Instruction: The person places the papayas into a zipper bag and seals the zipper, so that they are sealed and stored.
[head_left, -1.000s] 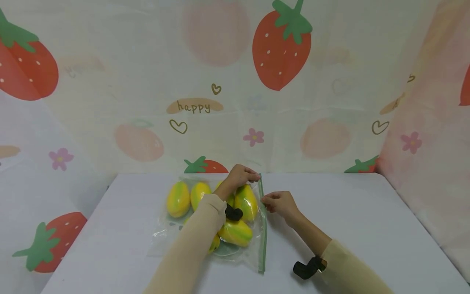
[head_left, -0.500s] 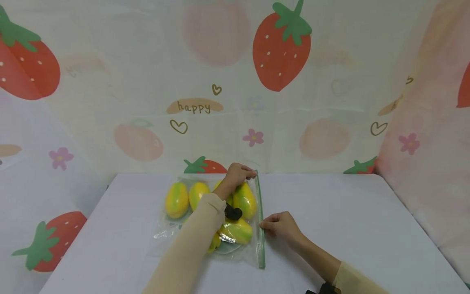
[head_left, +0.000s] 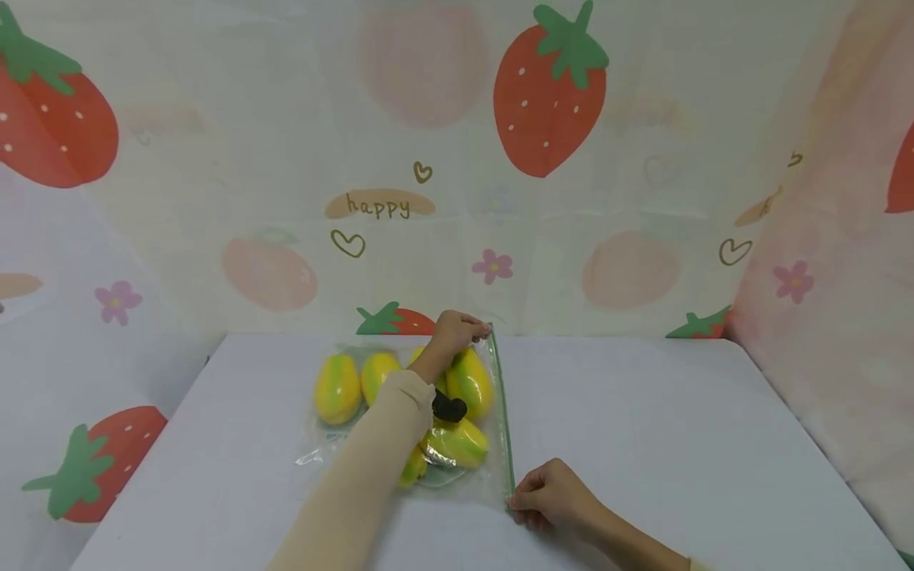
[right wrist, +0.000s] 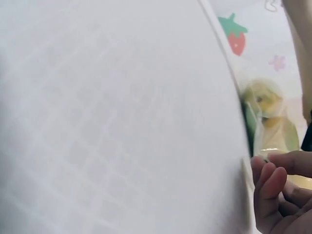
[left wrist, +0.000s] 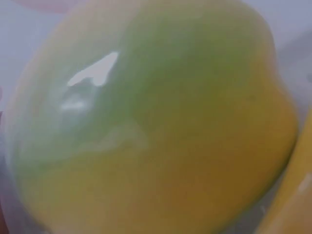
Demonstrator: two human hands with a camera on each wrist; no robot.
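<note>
A clear zip bag (head_left: 314,476) lies flat on the white table, with several yellow-green mangoes (head_left: 338,390) inside. Its green zip strip (head_left: 502,404) runs along the right edge. My left hand (head_left: 453,337) reaches over the bag and pinches the strip's far end. At the strip's near end, the thumb and fingers of my right hand (head_left: 557,496) pinch the corner. One mango (left wrist: 156,122) fills most of the left wrist view under shiny plastic. In the right wrist view, my right hand (right wrist: 285,195) shows at the lower right with fingertips together. My left forearm hides some mangoes.
The white table (head_left: 664,428) extends to both sides of the bag. Behind it hangs a backdrop (head_left: 557,301) printed with strawberries, flowers and hearts. A black wrist camera (head_left: 450,407) sits on my left wrist, over the mangoes.
My right hand has slid along the green zip strip from near its far end to its near end. The far end of the strip, with my left hand, has shifted slightly left.
</note>
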